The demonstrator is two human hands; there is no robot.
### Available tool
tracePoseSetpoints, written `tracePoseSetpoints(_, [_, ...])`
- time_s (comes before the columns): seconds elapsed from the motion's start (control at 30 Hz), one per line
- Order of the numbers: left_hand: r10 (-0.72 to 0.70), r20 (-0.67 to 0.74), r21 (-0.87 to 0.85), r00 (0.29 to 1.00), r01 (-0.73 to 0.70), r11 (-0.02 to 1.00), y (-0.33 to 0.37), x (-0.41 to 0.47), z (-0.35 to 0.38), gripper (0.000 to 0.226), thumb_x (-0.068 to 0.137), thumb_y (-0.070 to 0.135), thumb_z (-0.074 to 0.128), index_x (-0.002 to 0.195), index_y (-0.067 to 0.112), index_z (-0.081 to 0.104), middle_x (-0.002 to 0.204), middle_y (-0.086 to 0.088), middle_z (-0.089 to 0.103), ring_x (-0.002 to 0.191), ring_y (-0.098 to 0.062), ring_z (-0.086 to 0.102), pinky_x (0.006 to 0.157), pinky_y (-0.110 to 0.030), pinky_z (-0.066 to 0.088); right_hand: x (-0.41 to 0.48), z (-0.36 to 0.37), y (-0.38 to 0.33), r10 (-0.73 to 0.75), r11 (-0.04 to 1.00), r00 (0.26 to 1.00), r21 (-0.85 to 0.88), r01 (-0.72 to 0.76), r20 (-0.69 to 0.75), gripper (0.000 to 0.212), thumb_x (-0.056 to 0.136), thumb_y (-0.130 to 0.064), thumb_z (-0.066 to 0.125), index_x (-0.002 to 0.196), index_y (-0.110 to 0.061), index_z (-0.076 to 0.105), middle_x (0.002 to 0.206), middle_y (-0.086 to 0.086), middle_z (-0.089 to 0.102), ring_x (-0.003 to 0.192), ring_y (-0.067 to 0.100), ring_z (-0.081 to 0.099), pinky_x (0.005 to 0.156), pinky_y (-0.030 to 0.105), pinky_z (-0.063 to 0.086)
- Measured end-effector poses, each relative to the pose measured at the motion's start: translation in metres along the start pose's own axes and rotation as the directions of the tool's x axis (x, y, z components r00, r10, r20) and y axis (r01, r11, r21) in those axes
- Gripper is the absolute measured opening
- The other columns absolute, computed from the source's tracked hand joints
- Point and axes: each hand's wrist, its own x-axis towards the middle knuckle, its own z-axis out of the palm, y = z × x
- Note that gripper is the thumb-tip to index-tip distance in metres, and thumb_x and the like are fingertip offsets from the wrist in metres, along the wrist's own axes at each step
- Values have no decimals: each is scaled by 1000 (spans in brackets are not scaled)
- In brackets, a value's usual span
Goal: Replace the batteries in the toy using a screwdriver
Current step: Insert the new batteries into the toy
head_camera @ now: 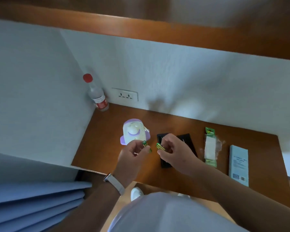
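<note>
Green, metallic-wrapped cells sat in both hands, held above the wooden surface (107,148). The left hand (132,153) pinched the left-hand battery (146,145) between thumb and curled fingers. The right hand (176,153) gripped the right-hand battery (160,147) the same way, with the two cell ends near each other but apart. The toy (135,131), white with purple trim, lay on the surface just beyond the left hand, and no hand touched it. Its battery compartment was not visible from this angle.

A black case (186,139) lay open under and beyond the right hand. Whether the screwdriver was in it could not be told. To the right lay a torn battery pack (211,146), and further right a pale blue box (239,163).

The main risk seemed to be confusion. The two cells looked alike, so if one was spent and one fresh, they could easily get swapped or mixed. Light fingertip grips held both cells, so a slip could have dropped one onto the surface. From there it might have rolled off the near edge. Loading a cell with its poles reversed was another likely mistake, since both ends looked alike in this light. With both hands occupied, the toy would also have slid about when touched.
</note>
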Motion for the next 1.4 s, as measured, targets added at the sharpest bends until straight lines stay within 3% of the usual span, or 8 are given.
tracePoseSetpoints(0.17, [-11,20,17,1000,11,1000,-16,2,-33,8,92,26,70,95,19,67,91,6,71,85,-16,65,58,-9,48,7,31,-16,57,998,998,13,-56,-33,10,92,-23,64,90,-27,54,77,-8,58,69,8,55,62,18,46])
tracePoseSetpoints(0.27, [-3,29,38,1000,2,999,-21,4,-46,11,93,25,69,99,16,68,89,11,69,79,-9,65,55,-4,43,10,45,-18,94,995,994,30,-93,-51,7,94,-27,61,100,-28,57,83,-13,61,76,8,59,64,16,46])
tracePoseSetpoints(0.4, [-1,60,22,998,-1,1000,-23,8,-53,13,93,24,68,102,14,68,85,12,68,72,-8,62,54,-4,42,10,53,-20,124,992,992,17,-124,0,28,100,-30,50,127,-28,57,92,-17,63,80,3,60,66,15,42])
tracePoseSetpoints(0.57, [8,83,38,997,-11,999,-21,10,-54,12,92,19,69,103,16,63,93,7,69,81,-13,65,57,-4,45,11,55,-18,125,992,992,25,-124,-30,19,96,-28,56,115,-28,59,92,-14,65,84,9,62,71,25,51])
tracePoseSetpoints(0.77, [48,32,13,998,-49,999,-15,9,-50,20,89,18,73,89,30,56,90,14,66,83,-13,65,58,-4,47,16,54,-19,87,993,996,80,-85,-20,14,92,-26,63,103,-29,55,91,-15,67,85,8,64,74,23,54])
tracePoseSetpoints(0.9, [23,16,-67,1000,-22,998,-16,14,-48,17,89,13,72,90,25,59,92,4,69,88,-21,67,63,-10,53,22,53,-19,61,992,998,111,-63,21,16,92,-27,64,101,-31,52,101,-12,67,95,13,65,83,30,59])
tracePoseSetpoints(1.13, [99,50,125,994,-104,987,-14,18,-43,19,92,12,66,109,20,69,98,12,70,86,-11,64,62,-4,46,28,48,-28,32,987,998,153,-39,49,18,92,-30,67,100,-32,52,97,-19,63,95,5,63,78,13,51])
tracePoseSetpoints(1.4, [157,34,287,987,-160,945,-20,19,-42,17,91,16,68,106,20,74,93,16,68,82,-5,61,62,-2,43,30,53,-26,22,985,995,169,-39,101,21,88,-23,70,91,-35,53,101,-8,69,98,8,66,85,21,55])
